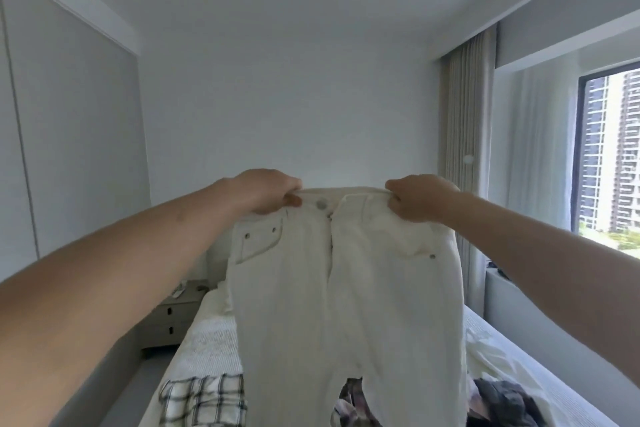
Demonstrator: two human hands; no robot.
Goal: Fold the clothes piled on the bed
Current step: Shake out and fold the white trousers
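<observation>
Up at chest height over the bed, a pair of white jeans hangs front side toward the camera, button and fly visible, legs dropping straight toward the pile below. Both hands hold it by the waistband: the left hand pinches the band's left corner with thumb in front and fingers curled behind, and the right hand grips the right corner the same way, bunching a little cloth under it. The step in hand looks like shaking the jeans out before the first fold. To do it well, I would keep the waistband taut and level between the two grips, let the legs hang free of twists, then bring one corner across to the other so leg lies on leg with the seams matched, and only then lower it onto a flat part of the bed. Below, near the lower edge, lie a checked garment on the left and dark clothes on the right, not yet folded. Farther off, a grey nightstand stands left of the bed, and a curtain and window are on the right.
</observation>
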